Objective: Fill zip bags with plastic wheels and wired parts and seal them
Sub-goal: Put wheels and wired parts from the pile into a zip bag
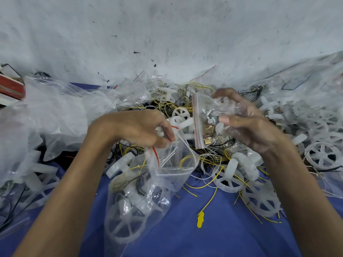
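The small sealed packet [206, 119] of metal hardware sat in the right hand [248, 125], up and just right of the open mouth of the large zip bag [167, 164]. The left hand [141, 128] was nearer that mouth, its grip pinching the rim open. The packet's long axis ran near to far. The bag, clear and red-striped, hung over the blue counter [213, 242], already holding white wheels and wires.

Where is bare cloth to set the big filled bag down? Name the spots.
Bare blue cloth lies near you, between the forearms, bordered by the big bag of wheels on the left, the loose spoked wheels on the right and a yellow tag. Farther out, the wheel and wire heap and the empty bags crowd everything.
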Tool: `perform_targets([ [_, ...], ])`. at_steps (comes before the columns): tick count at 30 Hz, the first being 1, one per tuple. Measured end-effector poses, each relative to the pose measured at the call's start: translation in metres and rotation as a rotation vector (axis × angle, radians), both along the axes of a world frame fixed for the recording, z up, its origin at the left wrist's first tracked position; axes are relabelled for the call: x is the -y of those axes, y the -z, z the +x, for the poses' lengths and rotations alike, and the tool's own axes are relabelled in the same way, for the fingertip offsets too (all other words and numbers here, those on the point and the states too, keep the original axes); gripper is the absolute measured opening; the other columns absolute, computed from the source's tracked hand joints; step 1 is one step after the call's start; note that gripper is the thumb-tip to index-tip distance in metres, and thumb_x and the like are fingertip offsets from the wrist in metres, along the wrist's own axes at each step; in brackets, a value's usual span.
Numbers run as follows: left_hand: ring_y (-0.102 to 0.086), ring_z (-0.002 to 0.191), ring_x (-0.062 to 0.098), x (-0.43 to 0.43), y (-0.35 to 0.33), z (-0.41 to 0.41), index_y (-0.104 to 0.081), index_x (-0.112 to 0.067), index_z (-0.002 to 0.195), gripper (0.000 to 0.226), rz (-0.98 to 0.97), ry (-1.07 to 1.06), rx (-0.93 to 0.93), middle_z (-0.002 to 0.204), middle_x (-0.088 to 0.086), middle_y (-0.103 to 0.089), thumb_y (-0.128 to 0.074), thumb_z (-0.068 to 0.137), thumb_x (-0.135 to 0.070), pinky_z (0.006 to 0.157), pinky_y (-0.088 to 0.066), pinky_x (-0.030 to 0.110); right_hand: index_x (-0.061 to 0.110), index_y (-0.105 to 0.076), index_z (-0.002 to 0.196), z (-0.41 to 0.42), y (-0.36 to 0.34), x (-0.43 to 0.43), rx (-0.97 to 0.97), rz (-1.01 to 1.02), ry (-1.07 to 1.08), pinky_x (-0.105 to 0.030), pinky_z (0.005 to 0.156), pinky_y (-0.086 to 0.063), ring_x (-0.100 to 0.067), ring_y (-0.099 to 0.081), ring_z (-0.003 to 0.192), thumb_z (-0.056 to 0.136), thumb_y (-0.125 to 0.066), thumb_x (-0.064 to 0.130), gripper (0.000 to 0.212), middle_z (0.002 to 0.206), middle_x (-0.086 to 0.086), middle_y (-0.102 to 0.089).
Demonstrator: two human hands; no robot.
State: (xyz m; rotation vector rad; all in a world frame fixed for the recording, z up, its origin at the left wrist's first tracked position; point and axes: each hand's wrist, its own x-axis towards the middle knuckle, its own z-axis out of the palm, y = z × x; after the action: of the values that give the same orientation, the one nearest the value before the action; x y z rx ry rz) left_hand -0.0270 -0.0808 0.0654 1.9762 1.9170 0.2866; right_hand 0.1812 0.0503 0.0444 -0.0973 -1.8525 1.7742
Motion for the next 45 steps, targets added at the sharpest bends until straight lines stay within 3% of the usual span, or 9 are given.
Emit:
perform_targets([
  [5,-0.049,0.058,-0.024,0.001,-0.003,0.001,-0.065,-0.027,0.099,0.013,-0.005,0.045,0.014,0.06,-0.034,-0.059,-0.059,0.091,-0.018,0.054,-0.033,-0.002,0.016,-0.068,0.101,-0.015,0.0,0.02,-0.16,-0.293,-0.267,-0.025,0.056,-0.058,-0.014,-0.064,0.07,0.059,-0.076,0.006,0.044,0.101,0.001,-0.068],
  [9,-0.045,0.042,-0.003,0.007,-0.009,0.007,-0.067,-0.019,0.104,0.029,0.009,0.064,0.152,0.045,-0.018,-0.052,-0.07,0.08,-0.037,0.047,-0.033,0.012,0.009,-0.057,0.091,-0.034,0.004,0.037,-0.266,-0.491,-0.112,-0.027,0.054,-0.055,-0.021,-0.066,0.069,0.055,-0.082,0.003,0.044,0.083,-0.007,-0.069],
  [12,-0.054,0.061,0.02,0.012,-0.011,0.008,-0.074,-0.018,0.089,0.044,0.075,0.134,0.376,0.065,-0.001,-0.066,-0.057,0.07,-0.053,0.062,-0.041,0.025,0.009,-0.046,0.102,-0.05,0.009,0.05,-0.229,-0.377,0.052,-0.034,0.057,-0.054,-0.023,-0.065,0.067,0.07,-0.059,-0.004,0.037,0.08,-0.008,-0.069],
  [19,-0.046,0.046,-0.003,0.002,-0.002,0.007,-0.058,-0.026,0.049,0.041,0.176,0.034,0.259,0.045,-0.016,-0.048,-0.056,0.09,-0.032,0.049,-0.034,0.008,0.024,-0.055,0.117,-0.034,-0.002,0.041,0.206,0.127,0.109,-0.028,0.09,-0.05,-0.011,-0.062,0.106,0.068,-0.065,0.023,0.051,0.116,0.006,-0.066],
  [25,-0.035,0.04,0.004,-0.004,-0.001,0.013,-0.066,-0.002,0.068,0.057,0.207,0.025,0.143,0.047,-0.006,-0.043,-0.058,0.07,-0.058,0.04,-0.027,0.011,0.018,-0.065,0.075,-0.027,-0.008,0.046,0.565,0.616,0.303,-0.044,0.062,-0.046,-0.021,-0.056,0.064,0.061,-0.071,0.059,0.044,0.068,-0.009,-0.064],
  [33,-0.053,0.062,-0.015,0.003,-0.004,-0.005,-0.073,-0.023,0.088,0.011,0.138,-0.057,0.19,0.066,-0.03,-0.062,-0.068,0.082,-0.03,0.056,-0.033,0.005,0.009,-0.067,0.075,-0.028,-0.011,0.044,0.339,0.208,0.348,-0.029,0.063,-0.055,-0.02,-0.066,0.067,0.084,-0.063,0.024,0.018,0.075,-0.004,-0.071],
  [38,-0.052,0.065,-0.022,0.004,-0.006,-0.005,-0.071,-0.025,0.091,0.011,0.123,-0.069,0.16,0.068,-0.03,-0.062,-0.061,0.087,-0.023,0.055,-0.034,-0.001,0.008,-0.061,0.083,-0.023,-0.015,0.042,0.121,-0.156,0.234,-0.018,0.055,-0.052,-0.01,-0.066,0.059,0.066,-0.065,-0.001,0.02,0.068,0.0,-0.069],
  [41,-0.054,0.071,-0.02,0.004,-0.007,-0.004,-0.072,-0.023,0.094,0.014,0.132,-0.082,0.136,0.088,-0.023,-0.064,-0.058,0.088,-0.025,0.059,-0.035,0.001,-0.008,-0.057,0.104,-0.022,-0.015,0.043,0.109,-0.154,0.269,-0.03,0.071,-0.052,-0.015,-0.067,0.073,0.061,-0.066,-0.005,0.043,0.082,-0.006,-0.071],
  [45,-0.053,0.058,-0.017,0.006,-0.011,-0.003,-0.071,-0.021,0.088,0.016,0.162,-0.116,0.139,0.067,-0.024,-0.065,-0.055,0.091,-0.02,0.051,-0.033,0.003,0.012,-0.069,0.085,-0.021,-0.02,0.05,0.223,0.342,0.415,-0.018,0.069,-0.054,-0.007,-0.068,0.075,0.073,-0.073,0.014,0.013,0.079,0.006,-0.072],
])
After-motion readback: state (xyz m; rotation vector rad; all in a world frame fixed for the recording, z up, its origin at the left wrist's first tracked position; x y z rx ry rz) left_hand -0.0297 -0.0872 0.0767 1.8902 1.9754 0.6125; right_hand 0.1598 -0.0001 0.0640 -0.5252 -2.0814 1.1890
